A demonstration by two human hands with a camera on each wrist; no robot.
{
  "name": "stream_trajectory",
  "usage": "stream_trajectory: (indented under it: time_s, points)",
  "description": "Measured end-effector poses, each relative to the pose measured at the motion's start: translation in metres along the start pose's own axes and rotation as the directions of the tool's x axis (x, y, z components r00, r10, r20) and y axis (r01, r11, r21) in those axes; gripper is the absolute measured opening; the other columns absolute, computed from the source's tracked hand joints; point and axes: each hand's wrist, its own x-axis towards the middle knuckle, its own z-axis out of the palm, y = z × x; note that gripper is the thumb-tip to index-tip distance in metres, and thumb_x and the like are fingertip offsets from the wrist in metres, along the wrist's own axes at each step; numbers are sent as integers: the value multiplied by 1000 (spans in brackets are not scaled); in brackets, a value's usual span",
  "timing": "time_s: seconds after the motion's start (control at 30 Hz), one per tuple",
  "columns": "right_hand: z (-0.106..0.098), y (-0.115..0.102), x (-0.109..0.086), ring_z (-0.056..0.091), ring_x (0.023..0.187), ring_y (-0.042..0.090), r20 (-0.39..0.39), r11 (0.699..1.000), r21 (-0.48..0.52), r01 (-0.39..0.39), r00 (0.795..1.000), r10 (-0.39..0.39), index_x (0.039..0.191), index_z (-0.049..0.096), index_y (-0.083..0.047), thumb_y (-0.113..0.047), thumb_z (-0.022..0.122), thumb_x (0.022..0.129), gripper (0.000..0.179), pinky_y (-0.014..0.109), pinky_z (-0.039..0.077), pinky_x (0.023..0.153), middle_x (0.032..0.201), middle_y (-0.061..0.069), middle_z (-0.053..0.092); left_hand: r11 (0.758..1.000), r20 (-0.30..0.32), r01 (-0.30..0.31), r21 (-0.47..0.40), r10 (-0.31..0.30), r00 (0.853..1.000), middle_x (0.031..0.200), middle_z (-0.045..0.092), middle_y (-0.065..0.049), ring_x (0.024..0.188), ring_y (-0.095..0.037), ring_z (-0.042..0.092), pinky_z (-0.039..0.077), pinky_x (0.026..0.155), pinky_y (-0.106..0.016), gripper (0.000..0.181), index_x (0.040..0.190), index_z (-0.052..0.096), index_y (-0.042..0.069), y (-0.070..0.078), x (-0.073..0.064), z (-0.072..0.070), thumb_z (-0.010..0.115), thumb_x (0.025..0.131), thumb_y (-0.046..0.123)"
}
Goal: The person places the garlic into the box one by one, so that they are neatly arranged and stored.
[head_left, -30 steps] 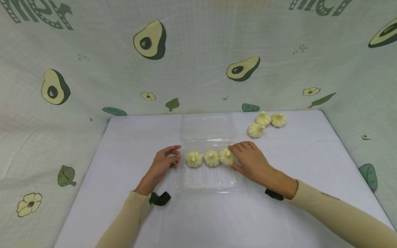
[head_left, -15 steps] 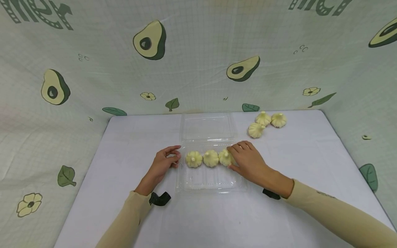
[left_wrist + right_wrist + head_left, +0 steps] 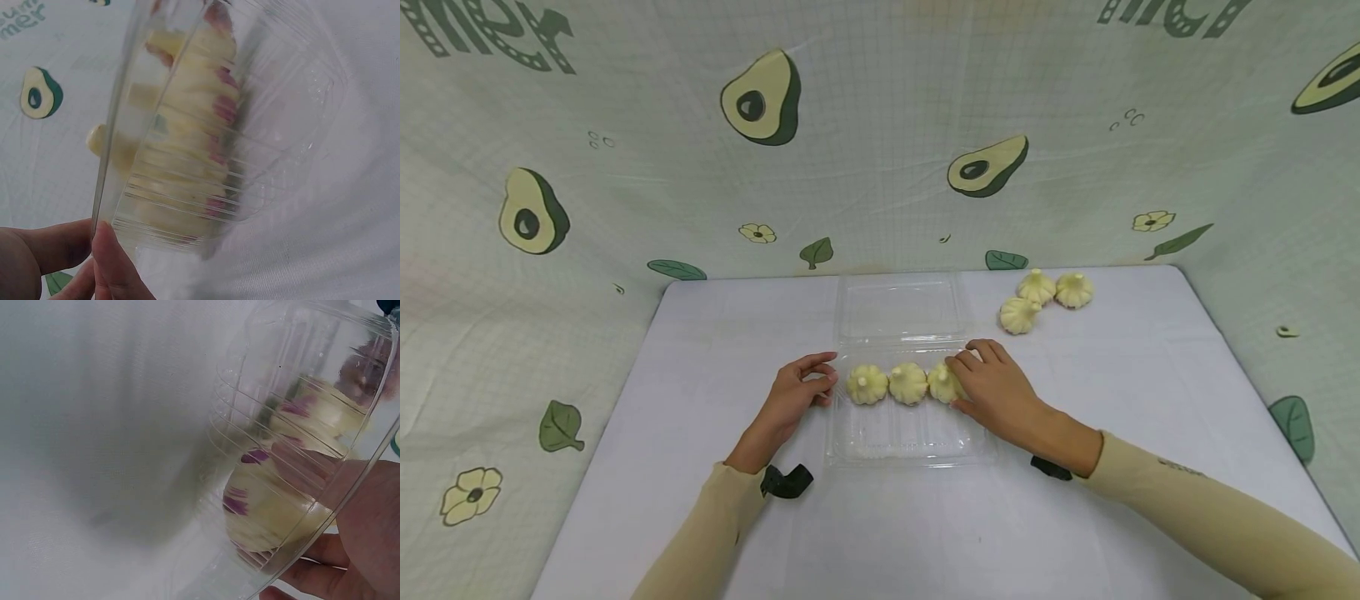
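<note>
While my left grip (image 3: 792, 393) pinches the clear container (image 3: 880, 437) at nine o'clock, my right grip (image 3: 1000, 389) holds the garlic bulb (image 3: 942, 384) inside at three o'clock; shoving could tip the middle bulb (image 3: 907, 385).

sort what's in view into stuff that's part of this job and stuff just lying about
Part of the job:
open clear box, pinched by the left hand
three garlic bulbs in the box, the rightmost held by the right hand
three loose garlic bulbs at back right, probably, since they match

Just there:
patterned cloth
white table
black wrist pieces
</note>
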Motion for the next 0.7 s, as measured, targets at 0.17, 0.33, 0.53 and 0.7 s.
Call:
stream_trajectory:
  time_s: [0.17,0.33,0.53,0.7]
  points:
    - [2,-1,1,57,120,38,-5,1000,-24,15,1000,-15,122,70,2,-31,99,75,64,50,44,110,114,14,72,1000,-3,6,1,-6,1000,112,61,-7,75,-9,62,56,66,-19,45,148,57,-3,1,-1,0,65,103,1]
    - [3,-2,3,57,119,38,5,999,-39,27,1000,-27,121,70,2,-29,99,74,64,51,44,110,112,14,73,1000,-1,10,-1,-10,1000,112,60,-7,75,-9,62,56,66,-19,46,148,57,-3,1,-1,0,65,103,2]
    - [3,-3,5,57,120,38,24,998,-52,28,999,-27,121,70,2,-29,99,74,63,51,44,111,112,14,72,1000,-8,13,2,-13,1000,113,60,-8,76,-9,61,56,66,-20,45,147,58,-2,1,0,1,65,103,1]
    - [5,-4,5,57,121,39,16,998,-63,29,999,-28,122,71,2,-31,100,73,66,51,44,111,111,14,73,1000,-9,16,5,-16,1000,113,60,-8,76,-9,61,56,67,-19,45,148,58,-1,0,0,1,65,103,2]
